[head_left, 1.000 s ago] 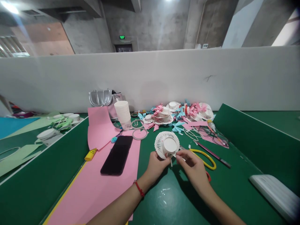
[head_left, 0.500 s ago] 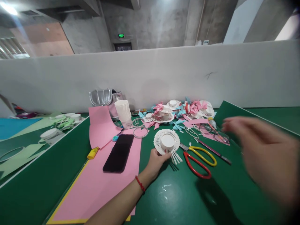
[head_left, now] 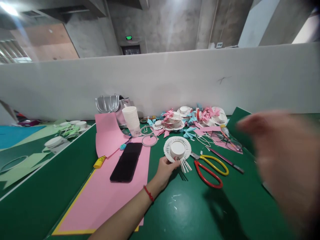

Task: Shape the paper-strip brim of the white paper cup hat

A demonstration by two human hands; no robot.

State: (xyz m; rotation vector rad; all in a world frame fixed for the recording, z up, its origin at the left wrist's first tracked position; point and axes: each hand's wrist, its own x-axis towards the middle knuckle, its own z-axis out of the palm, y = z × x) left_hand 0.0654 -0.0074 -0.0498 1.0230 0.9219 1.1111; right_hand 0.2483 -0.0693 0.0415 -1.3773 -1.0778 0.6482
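Observation:
Between the thumb and fingers of my left hand (head_left: 165, 170) is a small white paper hat (head_left: 177, 148), apparently cut from a paper cup, with a fringed, slotted brim. Several cut strips hang loose at the brim's near side. My right hand (head_left: 277, 156) is raised over the right side of the table, smeared by motion, so its fingers and anything in them do not show clearly. Scissors (head_left: 210, 170) with one red and one yellow handle lie just right of the hat. A purple craft knife or pen (head_left: 226, 160) lies beyond them.
A black phone (head_left: 127, 162) rests on pink paper (head_left: 100, 203) at left. Behind stand stacked paper cups (head_left: 131, 117) and a silver bag (head_left: 108, 104). Decorated paper hats (head_left: 175, 121) and scraps lie along the white partition (head_left: 160, 83). Green dividers (head_left: 57, 180) flank the table.
My right hand stays raised at the right and is blurred in both frames. The left hand still holds the paper hat, almost in place. The whole view has shifted very slightly.

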